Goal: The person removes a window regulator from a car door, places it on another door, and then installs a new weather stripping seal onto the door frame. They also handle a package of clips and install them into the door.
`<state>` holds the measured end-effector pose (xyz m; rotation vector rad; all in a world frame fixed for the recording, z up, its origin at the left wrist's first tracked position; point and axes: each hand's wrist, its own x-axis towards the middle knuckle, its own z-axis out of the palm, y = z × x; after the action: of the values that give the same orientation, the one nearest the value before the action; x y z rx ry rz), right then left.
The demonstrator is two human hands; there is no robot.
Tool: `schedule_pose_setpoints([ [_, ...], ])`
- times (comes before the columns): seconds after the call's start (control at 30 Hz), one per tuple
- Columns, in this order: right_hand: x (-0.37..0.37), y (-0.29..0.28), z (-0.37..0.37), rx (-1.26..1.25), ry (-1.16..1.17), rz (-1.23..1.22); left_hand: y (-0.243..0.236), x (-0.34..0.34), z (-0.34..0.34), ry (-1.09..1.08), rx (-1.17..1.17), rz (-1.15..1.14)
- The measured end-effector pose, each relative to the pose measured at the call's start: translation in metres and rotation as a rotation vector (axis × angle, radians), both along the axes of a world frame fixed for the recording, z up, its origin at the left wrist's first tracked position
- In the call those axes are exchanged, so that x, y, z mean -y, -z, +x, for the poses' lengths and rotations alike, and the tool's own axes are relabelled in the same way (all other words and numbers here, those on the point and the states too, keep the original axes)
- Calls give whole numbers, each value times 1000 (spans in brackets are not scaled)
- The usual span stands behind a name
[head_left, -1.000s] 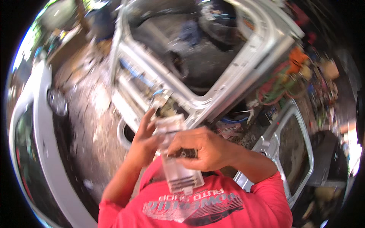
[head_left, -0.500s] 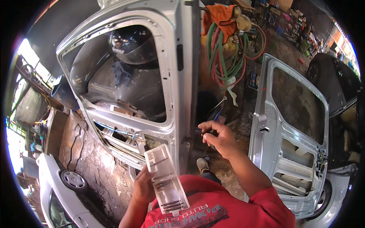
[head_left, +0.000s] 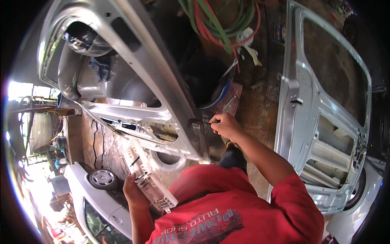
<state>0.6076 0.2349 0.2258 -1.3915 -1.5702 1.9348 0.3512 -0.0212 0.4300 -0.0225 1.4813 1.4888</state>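
Note:
My left hand (head_left: 134,192) grips an open white plastic case (head_left: 160,190) near my red shirt. Several thin dark bits (head_left: 161,202) lie in its compartments. My right hand (head_left: 226,127) is closed in a pinch, with a small thin dark bit (head_left: 207,123) sticking out of the fingertips toward the edge of a silver car door (head_left: 162,75). Whether the bit's tip touches the door, I cannot tell. The door stands upright, with a window opening and a lower panel cut-out.
A second silver door (head_left: 290,91) stands to the right. Green and red hoses (head_left: 217,24) hang at the top, above a dark round container rim (head_left: 221,97). A white car (head_left: 97,203) is at the lower left, and a tyre (head_left: 168,160) lies behind the first door.
My view has tilted down and turned. The right hand has come close to the door's edge, its bit pointing at it. The left hand still holds the case, now farther left.

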Motion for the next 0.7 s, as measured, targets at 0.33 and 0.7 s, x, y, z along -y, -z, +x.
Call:
schedule_pose_setpoints([
  [0.33,72,148,-35,43,5,-152,19,16,-23,67,-215,-260],
  [0.7,168,234,-20,-75,435,-376,65,46,-57,291,-154,-231],
])
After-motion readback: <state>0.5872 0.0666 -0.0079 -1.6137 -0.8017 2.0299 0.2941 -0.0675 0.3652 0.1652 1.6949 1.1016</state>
